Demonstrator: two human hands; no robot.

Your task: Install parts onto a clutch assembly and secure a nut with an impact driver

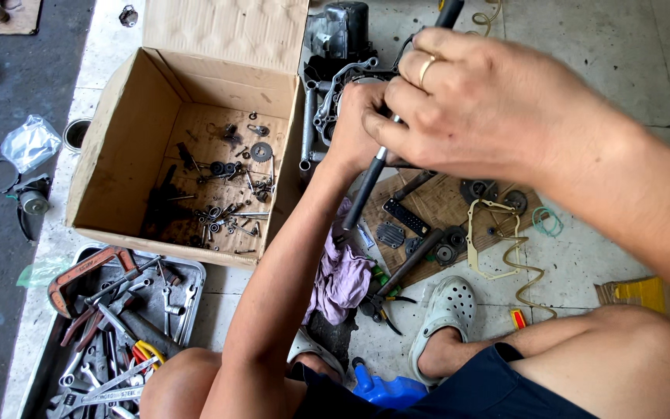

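My right hand, with a ring on one finger, is shut on a long black-handled tool that slants from upper right to lower left. My left hand is closed around the tool's metal shaft just in front of a grey metal engine cover on the floor. Both hands hide the spot where the tool meets the part. My knees and a white clog are below.
An open cardboard box with several bolts and small parts stands at left. A metal tray of wrenches and tools lies at lower left. A board with gears, a gasket, a purple rag and pliers lie between my legs.
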